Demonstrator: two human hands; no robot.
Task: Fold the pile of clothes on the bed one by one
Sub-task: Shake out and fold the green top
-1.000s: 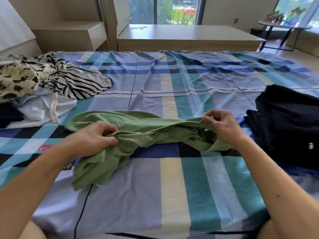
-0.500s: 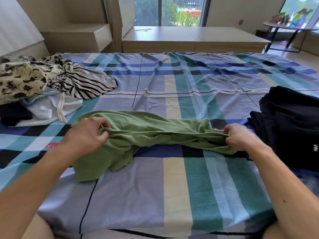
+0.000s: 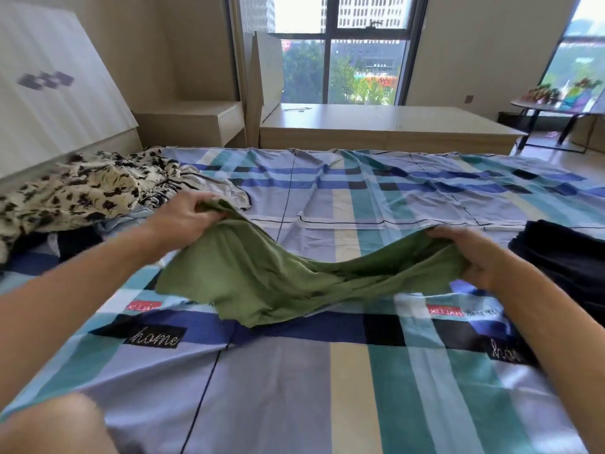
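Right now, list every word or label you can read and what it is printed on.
"home": black patch on the bed sheet.
"ho": second black patch, with the rest of the word hidden.
Red label and second red label on the sheet: too blurred to read.
Coloured sign outside the window: too blurred to read.

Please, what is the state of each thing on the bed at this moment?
green garment: unfolded, held up at both ends, middle sagging.
left hand: grips the garment's left end.
right hand: grips its right end.
patterned pile: crumpled, unfolded.
black clothes: lying at right.
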